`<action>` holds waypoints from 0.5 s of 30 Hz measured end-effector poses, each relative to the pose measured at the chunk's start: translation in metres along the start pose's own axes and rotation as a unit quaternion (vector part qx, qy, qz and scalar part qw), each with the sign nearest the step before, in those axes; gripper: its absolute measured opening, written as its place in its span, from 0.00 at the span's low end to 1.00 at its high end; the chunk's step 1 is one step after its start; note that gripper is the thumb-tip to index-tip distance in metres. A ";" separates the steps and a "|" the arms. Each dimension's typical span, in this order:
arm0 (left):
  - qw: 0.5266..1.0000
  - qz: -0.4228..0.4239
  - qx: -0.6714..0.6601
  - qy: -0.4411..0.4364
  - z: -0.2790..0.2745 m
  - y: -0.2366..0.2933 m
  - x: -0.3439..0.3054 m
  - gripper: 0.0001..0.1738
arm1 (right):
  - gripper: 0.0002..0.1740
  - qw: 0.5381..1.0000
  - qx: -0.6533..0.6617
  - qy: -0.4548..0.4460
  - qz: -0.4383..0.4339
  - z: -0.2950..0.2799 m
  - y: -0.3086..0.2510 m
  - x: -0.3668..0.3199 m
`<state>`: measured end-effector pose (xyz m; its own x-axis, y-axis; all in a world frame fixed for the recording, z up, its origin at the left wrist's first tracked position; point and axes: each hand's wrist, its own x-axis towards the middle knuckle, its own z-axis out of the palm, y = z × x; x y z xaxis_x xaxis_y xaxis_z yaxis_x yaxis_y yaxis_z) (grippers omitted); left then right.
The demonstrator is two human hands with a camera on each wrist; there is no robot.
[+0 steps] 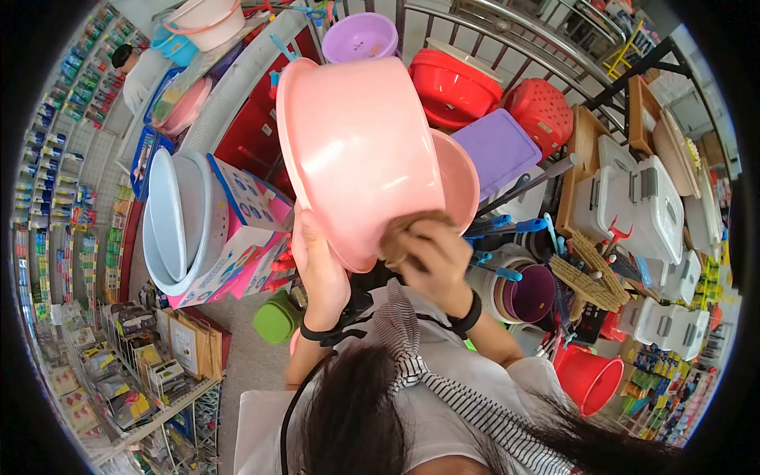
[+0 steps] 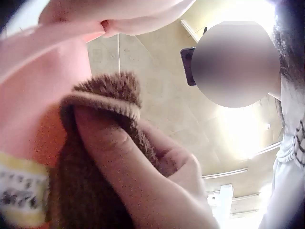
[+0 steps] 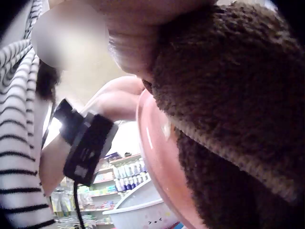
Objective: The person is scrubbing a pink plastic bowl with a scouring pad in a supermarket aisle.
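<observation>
A large pink plastic basin (image 1: pixel 364 134) is held up tilted on its side before the chest. My left hand (image 1: pixel 321 265) grips its rim at the lower left. Bunched in my right hand (image 1: pixel 437 257) is a brown fluffy cloth (image 1: pixel 408 229), pressed against the basin's lower right part. The left wrist view gives a close look at the cloth (image 2: pixel 102 143), pinched between thumb and fingers, with a yellow-and-white label (image 2: pixel 21 191) beside it. Seen from the right wrist, the cloth (image 3: pixel 233 95) covers much of the basin (image 3: pixel 164 152).
Behind the held basin sits another pink basin (image 1: pixel 459 178). Pale blue basins (image 1: pixel 178 218) lean on a box at left. A purple lid (image 1: pixel 497 150), red basins (image 1: pixel 451 87) and clear storage boxes (image 1: pixel 633 198) crowd the right. Shelves of goods (image 1: pixel 71 198) line the far left.
</observation>
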<state>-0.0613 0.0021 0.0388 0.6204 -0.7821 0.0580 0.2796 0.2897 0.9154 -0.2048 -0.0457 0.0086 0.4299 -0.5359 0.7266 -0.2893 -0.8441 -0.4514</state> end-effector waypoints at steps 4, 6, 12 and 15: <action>0.999 0.039 0.000 0.002 0.006 0.002 -0.003 0.30 | 0.21 0.984 0.024 0.135 0.117 -0.005 0.011 0.012; 0.999 0.034 0.002 -0.001 0.007 0.002 -0.004 0.30 | 0.21 0.991 0.012 0.107 0.081 -0.002 0.001 0.016; 0.997 0.030 0.067 -0.005 0.002 -0.006 -0.008 0.32 | 0.21 0.999 0.045 -0.021 -0.022 0.003 -0.007 0.001; 0.997 0.003 0.077 -0.024 0.011 0.002 -0.014 0.33 | 0.21 0.997 0.066 0.013 0.033 -0.002 0.004 0.013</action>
<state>-0.0774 0.0074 0.0440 0.5852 -0.8071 0.0785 0.1591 0.2091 0.9649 -0.2018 -0.0565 0.0172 0.3917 -0.5911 0.7051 -0.2007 -0.8028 -0.5615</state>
